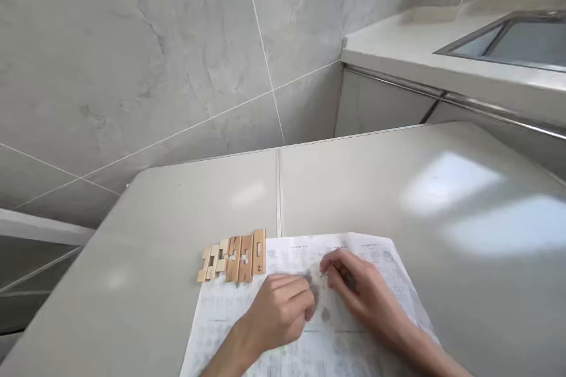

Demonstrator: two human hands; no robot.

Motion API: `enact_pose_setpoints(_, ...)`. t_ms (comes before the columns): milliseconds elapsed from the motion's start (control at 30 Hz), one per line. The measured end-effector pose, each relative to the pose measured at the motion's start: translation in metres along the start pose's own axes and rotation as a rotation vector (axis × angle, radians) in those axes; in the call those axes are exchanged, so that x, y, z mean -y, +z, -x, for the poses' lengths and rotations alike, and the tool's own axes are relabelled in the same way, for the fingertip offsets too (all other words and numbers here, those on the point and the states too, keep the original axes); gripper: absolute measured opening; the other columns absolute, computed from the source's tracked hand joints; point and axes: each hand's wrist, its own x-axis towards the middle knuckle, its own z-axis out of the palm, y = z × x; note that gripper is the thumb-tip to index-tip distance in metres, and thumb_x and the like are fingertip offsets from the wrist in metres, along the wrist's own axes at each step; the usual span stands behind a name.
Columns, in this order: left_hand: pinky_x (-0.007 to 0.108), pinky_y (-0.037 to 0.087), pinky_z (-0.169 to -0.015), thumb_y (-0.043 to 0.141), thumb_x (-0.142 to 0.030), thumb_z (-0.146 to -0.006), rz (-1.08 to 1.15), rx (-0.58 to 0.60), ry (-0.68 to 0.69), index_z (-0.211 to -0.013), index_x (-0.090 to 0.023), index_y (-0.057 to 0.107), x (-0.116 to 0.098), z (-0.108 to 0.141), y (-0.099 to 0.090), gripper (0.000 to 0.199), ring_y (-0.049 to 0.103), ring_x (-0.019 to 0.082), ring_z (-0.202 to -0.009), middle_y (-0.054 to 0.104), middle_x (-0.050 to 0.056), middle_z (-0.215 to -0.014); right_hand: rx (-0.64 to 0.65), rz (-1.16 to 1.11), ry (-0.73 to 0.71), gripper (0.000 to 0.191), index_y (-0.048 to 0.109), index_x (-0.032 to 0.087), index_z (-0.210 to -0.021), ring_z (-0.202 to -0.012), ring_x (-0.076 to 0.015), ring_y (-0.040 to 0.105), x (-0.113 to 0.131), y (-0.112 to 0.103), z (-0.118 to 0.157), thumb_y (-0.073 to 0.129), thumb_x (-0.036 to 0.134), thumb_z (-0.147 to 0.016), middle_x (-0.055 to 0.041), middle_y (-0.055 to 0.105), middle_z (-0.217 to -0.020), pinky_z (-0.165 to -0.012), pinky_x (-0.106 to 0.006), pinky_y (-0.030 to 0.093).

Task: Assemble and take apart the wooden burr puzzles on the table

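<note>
A large printed paper sheet (230, 306) lies on the table under both hands. My left hand (283, 309) rests on it with the fingers curled in; what they hold, if anything, is hidden. Close by to the right, my right hand (354, 283) pinches thumb and forefinger together above the sheet. Something small may be at those fingertips, too blurred to name. At the sheet's upper left corner sits a row of flat wooden pieces (245, 256) with notches and slots, some pale, some browner. A few carry dark marks.
The glossy table (154, 218) has a seam (278, 188) down its middle. Behind it rises a grey tiled wall (177, 59). A white counter (398, 41) with a metal-framed sink (522, 41) stands at the right, above cabinet fronts.
</note>
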Motion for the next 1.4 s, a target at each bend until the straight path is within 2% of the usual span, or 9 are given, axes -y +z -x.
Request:
enact_pose_setpoints(133, 0.028, 0.029, -0.053, 0.040, 0.008, -0.073, 0.003, 0.014, -0.034, -0.075, -0.022, 0.045, -0.003, -0.001, -0.004, 0.030, 0.041, 0.012, -0.056, 0.050, -0.004, -0.063, -0.002, -0.010, 0.002, 0.018, 0.062, 0.025, -0.102, -0.067, -0.0165, 0.057, 0.001, 0.001, 0.001, 0.047, 0.014, -0.103, -0.0001, 0.064, -0.083, -0.060, -0.028, 0.043)
enact_pose_setpoints(467, 0.028, 0.028, -0.050, 0.039, 0.010, -0.075, -0.054, 0.004, -0.011, -0.074, -0.021, 0.044, -0.004, -0.005, -0.006, 0.031, 0.035, 0.011, -0.054, 0.046, -0.005, -0.061, 0.000, -0.019, 0.024, 0.020, 0.061, 0.025, -0.100, -0.065, -0.0159, 0.054, 0.005, 0.000, -0.001, 0.044, 0.014, -0.104, 0.0001, 0.062, -0.082, -0.058, -0.027, 0.040)
enact_pose_setpoints(800, 0.028, 0.028, -0.051, 0.038, 0.011, -0.076, -0.005, 0.005, -0.012, -0.074, -0.021, 0.045, -0.004, -0.004, -0.012, 0.033, 0.040, 0.011, -0.055, 0.049, -0.005, -0.062, -0.004, 0.012, 0.020, 0.019, 0.062, 0.024, -0.100, -0.065, -0.0159, 0.056, 0.005, -0.001, 0.001, 0.046, 0.014, -0.103, -0.0010, 0.064, -0.083, -0.057, -0.027, 0.041)
enact_pose_setpoints(967, 0.028, 0.030, -0.052, 0.036, 0.014, -0.073, -0.100, -0.051, -0.061, -0.074, -0.021, 0.048, 0.007, 0.013, -0.038, 0.037, 0.044, 0.011, -0.056, 0.051, -0.005, -0.061, 0.018, 0.027, 0.052, 0.020, 0.064, 0.024, -0.099, -0.064, -0.0168, 0.055, 0.005, -0.003, 0.002, 0.046, 0.016, -0.103, -0.0018, 0.065, -0.082, -0.055, -0.028, 0.041)
enact_pose_setpoints(1100, 0.028, 0.037, -0.056, 0.040, 0.015, -0.081, -0.229, -0.173, -0.133, -0.074, -0.021, 0.051, 0.023, 0.029, -0.072, 0.038, 0.051, 0.012, -0.059, 0.055, -0.005, -0.063, 0.030, 0.034, 0.069, 0.020, 0.065, 0.025, -0.100, -0.065, -0.0174, 0.055, 0.005, -0.004, 0.002, 0.047, 0.016, -0.102, -0.0018, 0.065, -0.081, -0.055, -0.029, 0.040)
enact_pose_setpoints(1167, 0.030, 0.044, -0.063, 0.045, 0.013, -0.085, -0.327, -0.233, -0.144, -0.076, -0.021, 0.053, 0.032, 0.036, -0.088, 0.036, 0.057, 0.014, -0.065, 0.059, -0.003, -0.067, 0.029, 0.041, 0.075, 0.020, 0.065, 0.025, -0.100, -0.065, -0.0176, 0.055, 0.005, -0.004, 0.003, 0.047, 0.016, -0.101, -0.0017, 0.065, -0.081, -0.056, -0.029, 0.041)
enact_pose_setpoints(1300, 0.039, 0.052, -0.080, 0.055, 0.004, -0.092, -0.559, -0.307, -0.179, -0.088, -0.021, 0.061, 0.050, 0.050, -0.112, 0.026, 0.065, 0.020, -0.084, 0.069, 0.003, -0.086, 0.030, 0.053, 0.077, 0.019, 0.065, 0.025, -0.099, -0.066, -0.0179, 0.056, 0.006, -0.005, 0.003, 0.047, 0.019, -0.102, -0.0020, 0.066, -0.081, -0.057, -0.029, 0.042)
enact_pose_setpoints(1400, 0.043, 0.054, -0.090, 0.058, -0.007, -0.097, -0.628, -0.349, -0.269, -0.099, -0.021, 0.064, 0.063, 0.060, -0.121, 0.016, 0.066, 0.025, -0.097, 0.069, 0.008, -0.102, 0.030, 0.073, 0.080, 0.018, 0.065, 0.025, -0.099, -0.065, -0.0183, 0.058, 0.006, -0.005, 0.004, 0.048, 0.019, -0.101, -0.0015, 0.066, -0.079, -0.056, -0.029, 0.042)
